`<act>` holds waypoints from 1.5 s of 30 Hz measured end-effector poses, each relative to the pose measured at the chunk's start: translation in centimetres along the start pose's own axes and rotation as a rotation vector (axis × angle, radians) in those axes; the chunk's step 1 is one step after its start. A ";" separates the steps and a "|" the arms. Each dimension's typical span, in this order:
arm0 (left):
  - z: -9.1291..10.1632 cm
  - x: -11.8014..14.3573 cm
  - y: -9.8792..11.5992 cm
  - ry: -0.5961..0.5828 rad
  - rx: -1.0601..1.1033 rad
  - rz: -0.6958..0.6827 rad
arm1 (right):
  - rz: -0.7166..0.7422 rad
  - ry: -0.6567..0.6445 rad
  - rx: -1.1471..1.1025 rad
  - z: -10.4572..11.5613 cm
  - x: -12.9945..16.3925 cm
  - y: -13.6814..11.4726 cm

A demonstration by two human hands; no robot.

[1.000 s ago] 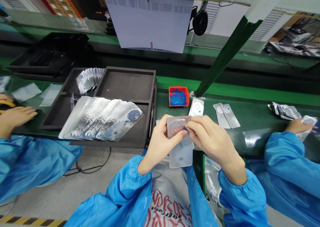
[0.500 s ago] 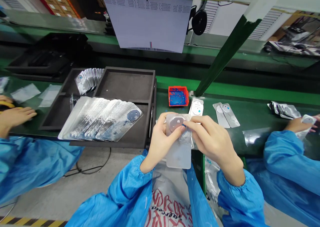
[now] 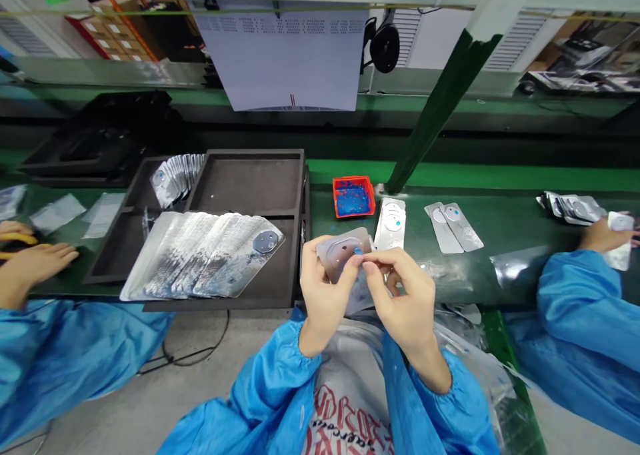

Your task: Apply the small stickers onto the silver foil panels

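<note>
My left hand is closed around a thin phone back cover, greyish with a large round camera area. Its thumb presses on the front face near a small blue dot. Thumb and fingers of my right hand are pinched together at the cover's right side, beside the dot; whatever lies between them is hidden. The lower part of the cover is mostly behind my hands. Just beyond, a red tray holds many tiny blue pieces. To its right lies a stack of similar covers.
Dark trays on the left carry a fanned row of covers. Two covers lie right of the slanted green post. Co-workers' hands are at the left, and another hand holds a cover at the right.
The phone back cover has tilted, so its lower part is now mostly hidden. My right hand has moved left, closer to my left hand. The whole view has shifted slightly.
</note>
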State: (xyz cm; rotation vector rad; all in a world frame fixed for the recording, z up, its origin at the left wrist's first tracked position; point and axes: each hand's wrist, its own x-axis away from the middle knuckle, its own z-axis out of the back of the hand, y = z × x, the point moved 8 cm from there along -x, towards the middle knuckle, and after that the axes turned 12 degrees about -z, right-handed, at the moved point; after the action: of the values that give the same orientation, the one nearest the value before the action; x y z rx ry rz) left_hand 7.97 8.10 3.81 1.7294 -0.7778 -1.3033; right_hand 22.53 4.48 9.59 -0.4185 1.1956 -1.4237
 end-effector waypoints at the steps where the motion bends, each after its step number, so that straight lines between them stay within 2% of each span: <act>1: 0.0 0.1 0.1 0.008 -0.020 -0.044 | -0.066 -0.015 -0.043 -0.1 -0.1 0.4; 6: 0.2 0.8 1.1 0.030 -0.138 -0.276 | -0.367 -0.166 -0.353 -1.0 -0.7 2.6; 9: 0.3 1.1 1.4 0.035 -0.262 -0.378 | -0.491 -0.259 -0.470 -1.5 -0.9 3.5; 11: 0.2 1.2 1.4 0.023 -0.286 -0.398 | -0.541 -0.287 -0.495 -1.7 -0.9 3.8; 13: -0.1 1.1 1.2 -0.022 -0.249 -0.359 | -0.559 -0.267 -0.495 -1.6 -0.8 4.0; 18: -0.9 1.1 0.5 -0.179 -0.080 -0.126 | -0.509 -0.119 -0.415 -1.0 -0.2 4.3; 20: -1.0 1.2 0.5 -0.216 -0.033 -0.084 | -0.398 -0.041 -0.330 -0.7 -0.1 3.8; 25: -1.4 1.5 1.0 -0.250 0.051 -0.103 | -0.016 0.136 -0.108 0.3 0.5 1.3; 28: -1.6 1.7 0.9 -0.256 0.079 -0.083 | 0.098 0.182 -0.045 0.7 0.9 0.5; 31: -1.6 1.8 1.0 -0.245 0.081 -0.056 | 0.143 0.185 -0.020 0.8 1.1 0.3; 34: -1.5 1.6 0.9 -0.213 0.110 -0.011 | 0.111 0.184 -0.140 0.8 1.3 0.8; 37: -1.3 1.4 0.1 -0.177 0.180 0.102 | -0.022 0.197 -0.378 1.2 1.4 1.9; 39: -1.2 1.3 -0.8 -0.160 0.224 0.189 | -0.120 0.233 -0.457 2.2 1.6 2.7; 42: -1.4 1.4 -2.4 -0.148 0.314 0.340 | -0.212 0.367 -0.425 5.4 2.7 3.9; 45: -2.1 1.8 -3.6 -0.164 0.389 0.491 | -0.327 0.551 -0.286 9.8 5.1 6.6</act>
State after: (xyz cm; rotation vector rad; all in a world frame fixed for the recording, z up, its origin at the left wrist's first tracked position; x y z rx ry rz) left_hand 10.47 8.83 0.06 1.5824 -1.5239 -1.0020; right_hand 32.57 -2.86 6.29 -0.4461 1.8548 -1.7163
